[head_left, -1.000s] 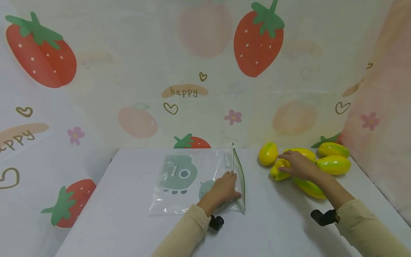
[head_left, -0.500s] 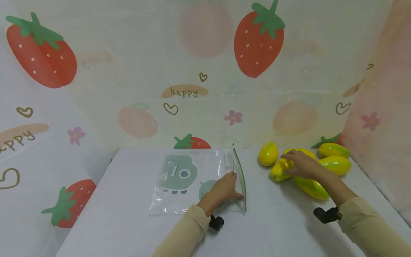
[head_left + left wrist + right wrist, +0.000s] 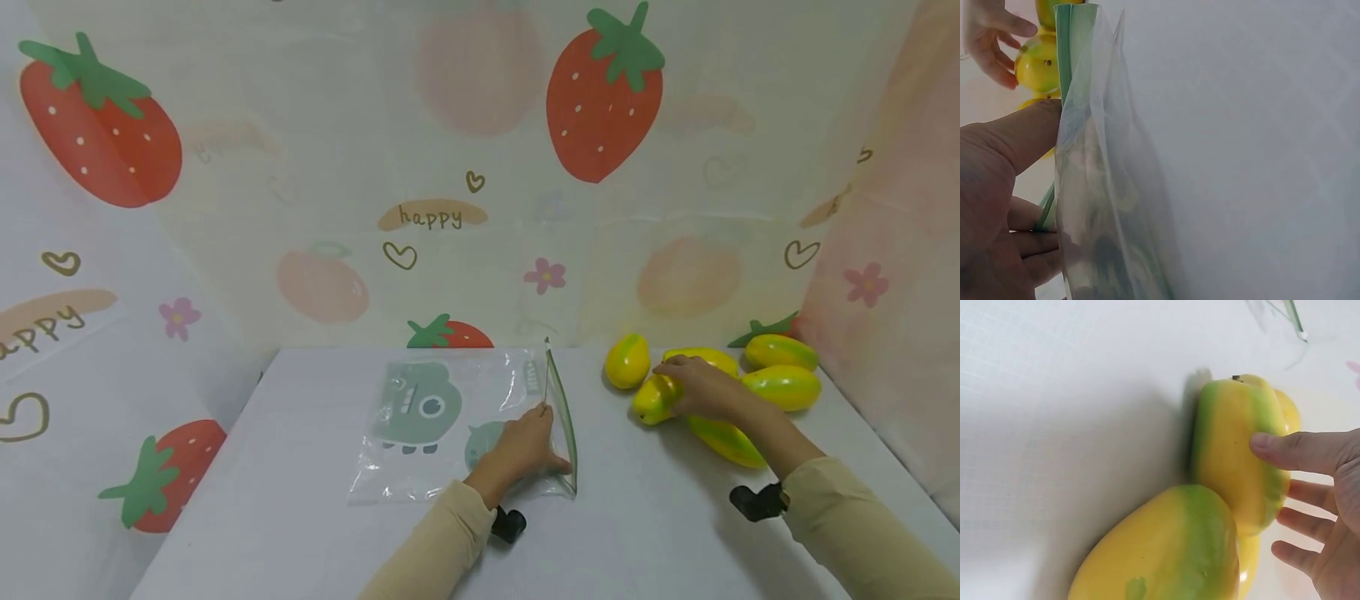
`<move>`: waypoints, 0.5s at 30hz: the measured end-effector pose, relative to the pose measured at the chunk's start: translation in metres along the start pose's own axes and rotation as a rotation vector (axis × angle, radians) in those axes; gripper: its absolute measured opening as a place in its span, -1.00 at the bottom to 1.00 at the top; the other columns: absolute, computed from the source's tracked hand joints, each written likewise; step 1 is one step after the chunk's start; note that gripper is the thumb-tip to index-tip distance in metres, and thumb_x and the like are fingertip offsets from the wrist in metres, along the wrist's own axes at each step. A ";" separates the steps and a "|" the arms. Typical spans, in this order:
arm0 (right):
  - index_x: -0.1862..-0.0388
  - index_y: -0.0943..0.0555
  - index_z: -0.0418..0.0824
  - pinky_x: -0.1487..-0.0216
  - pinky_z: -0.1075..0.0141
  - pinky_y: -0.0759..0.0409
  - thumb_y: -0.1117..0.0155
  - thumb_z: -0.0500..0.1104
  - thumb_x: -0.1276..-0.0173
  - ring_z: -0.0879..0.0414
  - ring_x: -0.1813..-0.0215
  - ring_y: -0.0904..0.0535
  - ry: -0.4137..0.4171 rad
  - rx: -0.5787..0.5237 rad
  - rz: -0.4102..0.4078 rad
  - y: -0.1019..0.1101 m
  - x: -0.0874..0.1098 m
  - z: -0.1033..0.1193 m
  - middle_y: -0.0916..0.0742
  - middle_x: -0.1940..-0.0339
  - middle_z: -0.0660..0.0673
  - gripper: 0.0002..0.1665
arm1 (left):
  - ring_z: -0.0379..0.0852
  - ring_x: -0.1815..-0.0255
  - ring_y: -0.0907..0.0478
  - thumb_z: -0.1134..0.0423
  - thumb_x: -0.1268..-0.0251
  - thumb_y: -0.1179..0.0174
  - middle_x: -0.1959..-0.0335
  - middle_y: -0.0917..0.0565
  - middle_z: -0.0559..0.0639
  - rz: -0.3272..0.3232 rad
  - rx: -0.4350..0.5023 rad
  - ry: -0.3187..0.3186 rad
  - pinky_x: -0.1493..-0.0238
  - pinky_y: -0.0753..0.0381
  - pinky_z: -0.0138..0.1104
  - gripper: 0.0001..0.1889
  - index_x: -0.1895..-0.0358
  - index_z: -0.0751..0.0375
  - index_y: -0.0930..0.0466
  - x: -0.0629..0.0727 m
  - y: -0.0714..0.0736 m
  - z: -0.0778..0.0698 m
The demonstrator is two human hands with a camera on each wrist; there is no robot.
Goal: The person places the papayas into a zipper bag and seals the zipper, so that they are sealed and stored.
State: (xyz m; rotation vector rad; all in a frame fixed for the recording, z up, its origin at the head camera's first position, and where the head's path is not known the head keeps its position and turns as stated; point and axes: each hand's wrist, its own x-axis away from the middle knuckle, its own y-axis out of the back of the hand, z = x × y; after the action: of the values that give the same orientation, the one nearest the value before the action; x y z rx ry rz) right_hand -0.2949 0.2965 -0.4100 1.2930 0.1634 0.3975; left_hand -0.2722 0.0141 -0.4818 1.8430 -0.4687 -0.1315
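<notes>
In the head view my left hand (image 3: 521,446) holds the mouth of a clear zip bag (image 3: 483,379) with green monster prints and a green strip along its right edge. The left wrist view has the thumb and fingers spread at the bag's edge (image 3: 1079,50), parting it. My right hand (image 3: 701,387) grips a yellow papaya with green streaks (image 3: 652,402). In the right wrist view the thumb lies on this papaya's side (image 3: 1235,444), the other fingers partly hidden behind it. The fruit rests among other papayas.
Several more papayas lie around the right hand: one at the back left (image 3: 627,362), one in front (image 3: 727,442), and others to the right (image 3: 783,387). A white table (image 3: 300,533) meets a strawberry-print backdrop (image 3: 337,167) at its far edge.
The right hand's fingers have shifted slightly on the papaya, first back to the right, then closer round it. The left hand stays at the bag mouth, its thumb a little lower.
</notes>
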 end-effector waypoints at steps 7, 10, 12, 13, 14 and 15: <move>-0.26 -0.51 -0.33 -0.24 -0.28 -0.41 -0.46 -0.30 -0.07 -0.41 -0.27 -0.38 0.021 0.022 -0.034 -0.007 -0.004 -0.005 -0.50 -0.27 -0.46 -0.29 | -0.02 -0.49 -0.26 -0.14 0.10 -0.51 -0.47 -0.32 0.14 -0.014 -0.018 0.006 -0.35 -0.41 -0.05 0.05 -0.43 0.35 -0.23 0.002 -0.001 0.000; -0.25 -0.51 -0.32 -0.22 -0.27 -0.43 -0.46 -0.34 -0.06 -0.39 -0.24 -0.39 0.033 0.040 -0.050 -0.010 -0.005 -0.007 -0.52 -0.24 -0.44 -0.30 | -0.02 -0.48 -0.27 -0.15 0.10 -0.50 -0.46 -0.32 0.14 -0.012 -0.028 0.007 -0.35 -0.42 -0.06 0.05 -0.43 0.34 -0.24 0.002 0.000 -0.001; -0.24 -0.52 -0.32 -0.21 -0.26 -0.45 -0.46 -0.38 -0.05 -0.38 -0.22 -0.40 0.041 0.052 -0.059 -0.011 -0.006 -0.007 -0.53 -0.22 -0.43 -0.30 | -0.02 -0.47 -0.28 -0.15 0.10 -0.50 -0.46 -0.33 0.14 -0.012 -0.037 0.003 -0.34 -0.43 -0.06 0.04 -0.43 0.34 -0.25 0.002 0.000 0.000; -0.24 -0.52 -0.32 -0.20 -0.26 -0.46 -0.46 -0.39 -0.05 -0.38 -0.21 -0.40 0.043 0.058 -0.062 -0.012 -0.006 -0.007 -0.53 -0.21 -0.43 -0.30 | -0.02 -0.47 -0.29 -0.16 0.09 -0.50 -0.46 -0.33 0.14 -0.011 -0.040 0.002 -0.34 -0.43 -0.06 0.04 -0.43 0.34 -0.25 0.002 0.000 0.000; -0.24 -0.52 -0.32 -0.19 -0.25 -0.47 -0.46 -0.40 -0.05 -0.37 -0.20 -0.41 0.046 0.065 -0.066 -0.012 -0.006 -0.007 -0.54 -0.20 -0.42 -0.31 | -0.01 -0.47 -0.29 -0.16 0.09 -0.49 -0.46 -0.33 0.14 -0.011 -0.042 0.001 -0.34 -0.43 -0.07 0.04 -0.43 0.34 -0.25 0.002 0.000 0.000; -0.23 -0.53 -0.31 -0.18 -0.25 -0.48 -0.45 -0.41 -0.04 -0.36 -0.19 -0.42 0.051 0.075 -0.070 -0.012 -0.006 -0.007 -0.55 -0.19 -0.42 -0.31 | -0.02 -0.47 -0.29 -0.16 0.08 -0.49 -0.46 -0.34 0.14 -0.012 -0.044 0.000 -0.34 -0.43 -0.07 0.04 -0.43 0.33 -0.25 0.001 0.000 0.000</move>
State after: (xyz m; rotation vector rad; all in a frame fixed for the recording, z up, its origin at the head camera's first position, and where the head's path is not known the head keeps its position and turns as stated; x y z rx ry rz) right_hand -0.3006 0.2974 -0.4241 1.3480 0.2680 0.3673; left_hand -0.2711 0.0135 -0.4818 1.8026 -0.4519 -0.1487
